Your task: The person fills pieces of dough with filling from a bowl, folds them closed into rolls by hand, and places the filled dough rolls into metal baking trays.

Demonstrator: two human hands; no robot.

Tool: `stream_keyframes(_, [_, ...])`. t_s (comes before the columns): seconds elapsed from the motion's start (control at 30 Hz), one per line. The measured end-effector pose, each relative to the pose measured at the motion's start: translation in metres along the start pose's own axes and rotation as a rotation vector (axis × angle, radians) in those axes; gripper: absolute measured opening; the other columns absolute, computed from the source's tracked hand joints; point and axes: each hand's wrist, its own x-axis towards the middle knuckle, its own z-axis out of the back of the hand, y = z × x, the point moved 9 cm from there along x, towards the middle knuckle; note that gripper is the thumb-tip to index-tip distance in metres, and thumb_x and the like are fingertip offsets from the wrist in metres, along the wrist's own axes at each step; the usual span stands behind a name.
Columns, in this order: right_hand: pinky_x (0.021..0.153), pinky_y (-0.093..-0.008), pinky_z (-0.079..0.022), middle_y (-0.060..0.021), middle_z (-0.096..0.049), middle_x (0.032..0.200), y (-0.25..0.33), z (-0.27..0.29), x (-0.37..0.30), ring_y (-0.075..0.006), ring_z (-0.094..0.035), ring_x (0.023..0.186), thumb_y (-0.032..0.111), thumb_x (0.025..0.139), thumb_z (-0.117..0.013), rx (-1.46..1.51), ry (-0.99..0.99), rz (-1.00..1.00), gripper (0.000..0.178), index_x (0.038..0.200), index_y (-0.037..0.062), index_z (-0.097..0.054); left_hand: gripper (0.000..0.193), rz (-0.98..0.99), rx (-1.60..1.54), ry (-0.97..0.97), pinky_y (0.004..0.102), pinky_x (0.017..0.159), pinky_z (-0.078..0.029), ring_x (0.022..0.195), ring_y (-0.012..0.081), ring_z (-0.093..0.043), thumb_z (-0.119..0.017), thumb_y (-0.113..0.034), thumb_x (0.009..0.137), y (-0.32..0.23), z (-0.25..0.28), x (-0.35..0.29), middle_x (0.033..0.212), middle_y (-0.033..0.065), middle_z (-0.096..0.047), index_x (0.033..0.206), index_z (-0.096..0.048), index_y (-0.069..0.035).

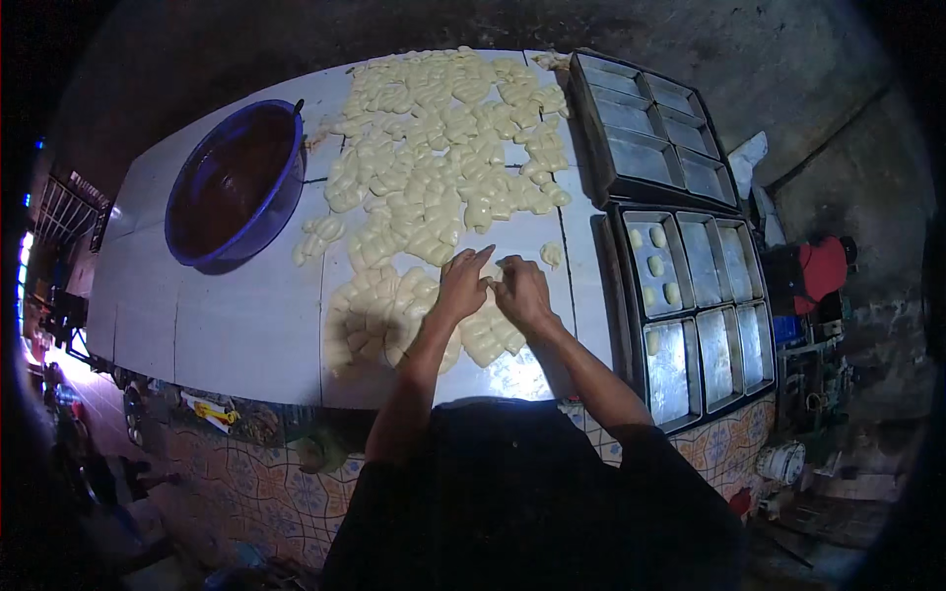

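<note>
Pale, soft dough pieces [424,138] lie crowded together over the middle of the white tiled table. Close to me is another cluster of dough pieces [370,305], partly under my forearms. My left hand [463,284] and my right hand [524,294] meet above the table between these two groups, thumbs nearly touching. Both are curled around a small piece of dough [492,271], mostly hidden by the fingers. Just beyond my right hand sits a single small dough lump [551,254].
A large purple basin [286,212] with a brown inside stands at the left. Along the right edge are two sets of metal baking pans [641,148]; the nearer pans [702,261] hold several small dough balls [656,266]. A red and dark object [823,271] is farther right.
</note>
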Motion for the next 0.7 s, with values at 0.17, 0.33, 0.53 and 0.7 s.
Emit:
stream_keyframes(0.17, [0.059, -0.0307, -0.046, -0.0019, -0.050, 0.077, -0.063, 0.014, 0.011, -0.0122, -0.053, 0.067, 0.000, 0.073, -0.065, 0.625, -0.125, -0.047, 0.030, 0.094, 0.0057, -0.044, 0.034, 0.000, 0.114, 0.194, 0.0433, 0.087, -0.038, 0.105, 0.0294, -0.048, -0.066, -0.012, 0.079, 0.004, -0.023, 0.015, 0.100, 0.0106, -0.054, 0.112, -0.062, -0.010])
stream_keyframes(0.33, [0.053, -0.0212, -0.043, 0.0005, -0.047, 0.082, -0.037, 0.104, 0.002, -0.0055, -0.048, 0.062, -0.009, 0.073, -0.064, 0.970, -0.443, -0.005, 0.032, 0.097, 0.0059, -0.049, 0.011, 0.045, -0.193, 0.018, 0.0435, 0.085, -0.040, 0.095, 0.0345, -0.053, -0.057, -0.012, 0.088, 0.027, -0.021, 0.013, 0.094, 0.0150, -0.058, 0.093, -0.063, -0.004])
stream_keyframes(0.53, [0.065, -0.0240, -0.050, -0.0014, -0.053, 0.078, -0.066, 0.150, -0.007, -0.0093, -0.054, 0.068, -0.008, 0.082, -0.058, 1.458, -0.625, -0.114, 0.027, 0.106, 0.0024, -0.051, 0.016, 0.441, -0.458, -0.163, 0.0400, 0.072, -0.044, 0.075, 0.0335, -0.057, -0.046, -0.012, 0.095, 0.067, -0.010, 0.014, 0.081, 0.0196, -0.057, 0.089, -0.052, 0.001])
stream_keyframes(0.7, [0.065, -0.0280, -0.055, -0.0071, -0.060, 0.088, -0.025, 0.240, -0.028, -0.0146, -0.062, 0.078, 0.000, 0.088, -0.054, 1.389, -0.786, 0.123, 0.026, 0.113, 0.0038, -0.051, 0.020, 0.552, -0.638, -0.151, 0.0345, 0.069, -0.041, 0.069, 0.0197, -0.046, -0.047, -0.018, 0.098, 0.087, 0.001, 0.015, 0.077, 0.0142, -0.052, 0.094, -0.054, 0.001])
